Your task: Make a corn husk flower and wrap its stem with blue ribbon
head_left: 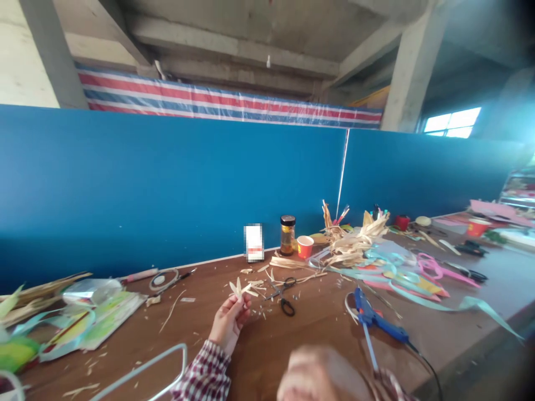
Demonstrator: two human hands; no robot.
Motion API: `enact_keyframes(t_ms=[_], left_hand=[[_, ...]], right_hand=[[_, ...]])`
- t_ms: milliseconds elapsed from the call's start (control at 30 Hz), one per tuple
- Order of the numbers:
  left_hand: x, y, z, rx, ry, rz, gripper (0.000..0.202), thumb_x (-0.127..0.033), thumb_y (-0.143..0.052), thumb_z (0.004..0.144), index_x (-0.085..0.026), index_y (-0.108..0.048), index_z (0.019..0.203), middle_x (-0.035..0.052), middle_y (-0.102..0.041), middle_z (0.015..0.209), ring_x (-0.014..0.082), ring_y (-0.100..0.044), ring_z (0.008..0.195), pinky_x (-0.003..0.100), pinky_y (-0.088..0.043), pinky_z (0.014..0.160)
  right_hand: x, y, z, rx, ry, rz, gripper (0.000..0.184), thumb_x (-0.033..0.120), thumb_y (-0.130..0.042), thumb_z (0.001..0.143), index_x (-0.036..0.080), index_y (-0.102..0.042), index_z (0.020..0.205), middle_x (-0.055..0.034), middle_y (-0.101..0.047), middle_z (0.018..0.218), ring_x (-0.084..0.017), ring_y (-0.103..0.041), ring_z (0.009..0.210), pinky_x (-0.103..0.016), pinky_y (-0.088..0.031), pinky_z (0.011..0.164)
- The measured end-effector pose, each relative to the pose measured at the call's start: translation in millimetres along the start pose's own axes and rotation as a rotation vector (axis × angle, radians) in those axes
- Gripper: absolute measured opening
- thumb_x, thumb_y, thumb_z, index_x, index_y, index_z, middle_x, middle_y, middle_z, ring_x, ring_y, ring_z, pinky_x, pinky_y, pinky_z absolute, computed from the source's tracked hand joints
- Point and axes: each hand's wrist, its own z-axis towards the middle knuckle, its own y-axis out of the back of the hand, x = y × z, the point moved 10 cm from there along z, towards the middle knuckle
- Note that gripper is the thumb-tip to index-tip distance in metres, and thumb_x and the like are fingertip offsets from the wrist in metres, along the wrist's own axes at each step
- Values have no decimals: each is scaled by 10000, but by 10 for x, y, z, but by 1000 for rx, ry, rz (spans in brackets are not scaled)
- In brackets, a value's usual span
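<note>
My left hand [229,323] is raised over the brown table, its fingertips pinched on a small flower-like piece of pale dried husk [236,289] whose pointed petals stick upward. Close behind that hand lie more husk strips [254,288] and a pair of black-handled scissors [287,306], partly spread. My right hand [320,376] is at the bottom edge, smeared by motion, and its fingers cannot be made out. To its right, a blue glue gun [378,320] rests on the table with its cord trailing off the front edge.
A dark-lidded jar [287,236] and a paper cup [305,247] stand by the blue partition [188,189]. Dried husks [359,242], teal ribbon [422,298] and pink scissors [445,269] crowd the right. A metal frame [146,367] and a clear plastic cup [92,291] are at left.
</note>
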Motion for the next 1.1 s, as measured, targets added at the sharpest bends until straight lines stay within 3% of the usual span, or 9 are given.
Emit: enact_keyframes(t_ms=[133,200,267,333,400,567,767,900,1100], left_hand=[[-6,-15,-6,5,-4,-7,75,-67,-617,719,-123,-593,763,61,-666,732,90,-619,563,168,-532,507],[-11,-4,-2,0,-3,-11,76,-74,-634,707,-126,-591,742,46,-654,696,78,-600,527,162,-525,485],[-11,1,7,7,-1,-11,84,-82,-653,690,-127,-595,732,35,-644,672,74,-587,512,162,-521,473],[-4,2,17,19,0,-7,98,-101,-676,672,-126,-605,734,29,-640,661,75,-585,516,165,-521,474],[7,0,21,28,-3,-5,125,-129,-705,646,-128,-613,731,28,-643,662,78,-586,528,165,-520,482],[2,-81,-24,86,-21,-52,222,-171,-784,536,-127,-623,681,12,-641,644,77,-586,550,157,-509,514],[-12,-205,-101,163,19,-72,227,-170,-796,517,-127,-621,657,-12,-599,548,66,-554,486,158,-486,488],[30,-220,-115,160,40,-43,222,-170,-798,511,-123,-614,627,-11,-589,552,66,-548,489,163,-472,493],[70,-281,-133,213,0,60,212,-228,-785,535,-118,-639,643,-12,-562,525,57,-495,466,163,-421,464]], right_hand=[[-161,680,496,-254,-8,-119,255,267,-423,874,209,-669,842,-22,-653,843,-130,-585,792,-238,-427,758],[-287,777,695,-249,-37,-193,245,175,-434,845,198,-677,853,-24,-662,839,-130,-593,786,-236,-430,764],[-395,808,822,-246,-55,-294,298,93,-478,779,207,-644,999,-44,-634,1006,-156,-572,919,-265,-411,842],[-468,811,883,-273,-58,-375,447,58,-537,705,224,-584,1116,-60,-528,1205,-197,-486,1085,-314,-359,933],[-524,768,916,-305,-59,-362,448,91,-561,697,233,-577,1121,-59,-495,1239,-214,-451,1125,-343,-335,958],[-718,472,1064,-354,-125,24,230,230,-488,792,193,-626,973,-55,-640,935,-179,-585,856,-309,-436,792],[-935,156,1122,-326,-263,512,234,277,-429,831,176,-551,1004,-38,-645,885,-152,-601,770,-263,-465,634],[-927,169,1018,-304,-277,666,365,444,-487,798,176,-522,1043,-55,-619,956,-159,-589,815,-237,-460,591],[-819,257,1058,-296,-209,645,329,437,-532,770,140,-575,905,-48,-631,802,-135,-574,696,-221,-437,543]])
